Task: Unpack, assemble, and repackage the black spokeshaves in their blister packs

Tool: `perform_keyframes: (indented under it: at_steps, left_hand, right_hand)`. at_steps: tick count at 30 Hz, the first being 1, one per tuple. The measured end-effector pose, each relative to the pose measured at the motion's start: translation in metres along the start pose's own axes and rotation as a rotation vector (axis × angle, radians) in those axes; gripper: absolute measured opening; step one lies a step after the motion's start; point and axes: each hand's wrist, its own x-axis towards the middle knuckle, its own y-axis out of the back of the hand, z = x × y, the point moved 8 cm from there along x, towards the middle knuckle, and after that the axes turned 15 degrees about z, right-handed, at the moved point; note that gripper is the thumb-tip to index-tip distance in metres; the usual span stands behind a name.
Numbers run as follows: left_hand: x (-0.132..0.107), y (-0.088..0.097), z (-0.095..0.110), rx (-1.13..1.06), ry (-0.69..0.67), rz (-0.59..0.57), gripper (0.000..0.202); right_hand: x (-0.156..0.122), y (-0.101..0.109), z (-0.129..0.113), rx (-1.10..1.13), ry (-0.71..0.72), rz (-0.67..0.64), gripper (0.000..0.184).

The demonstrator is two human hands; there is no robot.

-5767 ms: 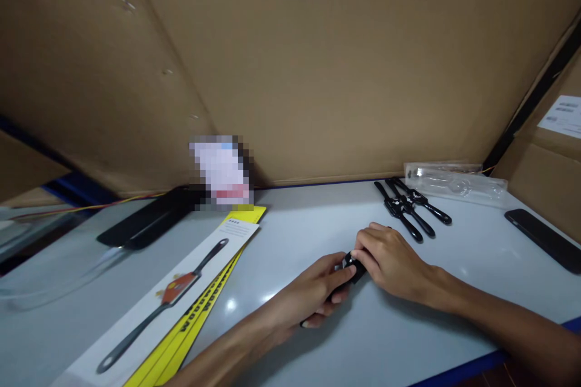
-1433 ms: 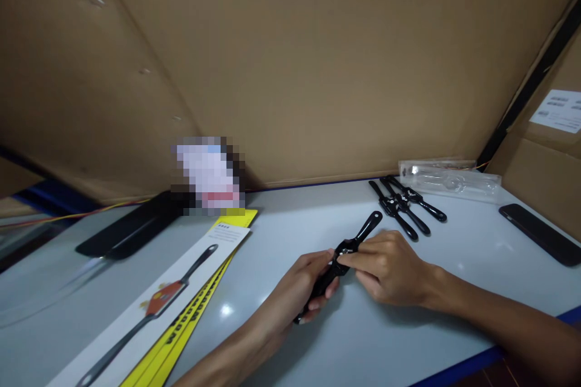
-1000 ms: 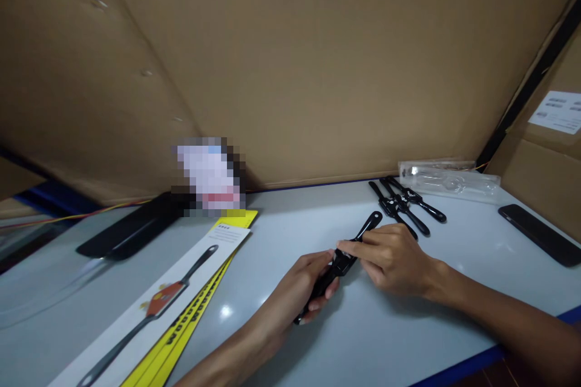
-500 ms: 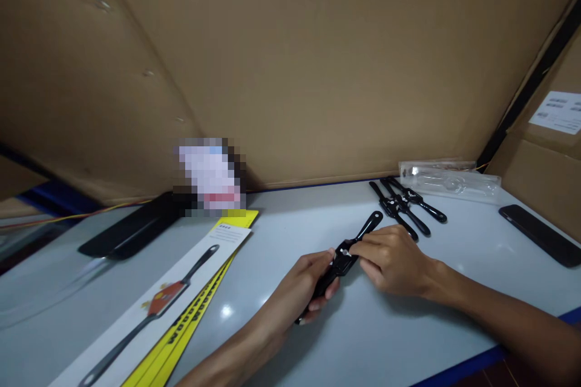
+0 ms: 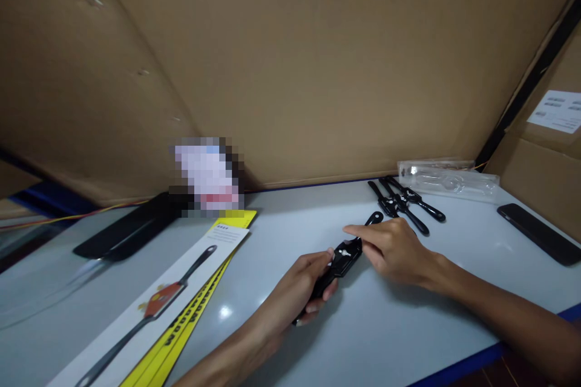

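In my left hand (image 5: 313,284) I hold a black spokeshave (image 5: 347,254) by its lower handle, thumb on top and fingers wrapped beneath. It is tilted, the far handle with a hole in its end pointing up and right. A small silvery screw shows on its middle. My right hand (image 5: 394,248) is beside the far handle, its index finger stretched out above the tool and the thumb apart below. Whether its other fingers touch the handle I cannot tell. Past it, several more black spokeshaves (image 5: 414,215) lie side by side on the white table (image 5: 458,290).
Clear plastic packaging (image 5: 454,184) lies at the back right, near a dark flat phone-like thing (image 5: 540,234). On the left are a printed card (image 5: 131,308), yellow sheets (image 5: 158,347) and a black flat object (image 5: 131,227). A cardboard wall (image 5: 295,72) rises behind.
My right hand has come off the screw in the spokeshave's middle and moved slightly up, its index finger now extended. My left hand keeps its hold.
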Motion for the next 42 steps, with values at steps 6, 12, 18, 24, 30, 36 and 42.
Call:
perform_keyframes:
  at_steps: [6, 12, 18, 24, 30, 36, 42]
  left_hand:
    - [-0.001, 0.0, 0.002, -0.007, -0.007, 0.0, 0.046]
    - [-0.002, 0.0, 0.001, 0.007, 0.002, 0.026, 0.046]
    - [-0.005, -0.001, 0.002, 0.003, 0.006, 0.031, 0.041]
    - [-0.002, -0.001, 0.004, 0.008, 0.005, 0.018, 0.038]
    - [-0.001, 0.0, 0.0, -0.004, 0.017, 0.015, 0.043]
    - [-0.001, 0.0, -0.002, -0.014, -0.007, -0.013, 0.03]
    - [-0.001, -0.001, 0.001, -0.014, -0.018, -0.018, 0.031]
  right_hand:
    - [-0.001, -0.006, 0.002, -0.02, 0.008, -0.09, 0.041]
    - [-0.003, -0.01, 0.002, 0.052, -0.054, -0.13, 0.035]
    - [-0.001, -0.01, 0.007, 0.13, -0.159, -0.116, 0.04]
    - [0.001, -0.003, 0.003, 0.107, -0.139, -0.039, 0.034]
    - [0.003, 0.0, 0.007, 0.008, -0.178, -0.048, 0.022]
    - [0.005, 0.002, 0.023, -0.03, -0.264, -0.047, 0.022]
    - [0.003, -0.004, 0.017, -0.042, -0.199, -0.148, 0.02]
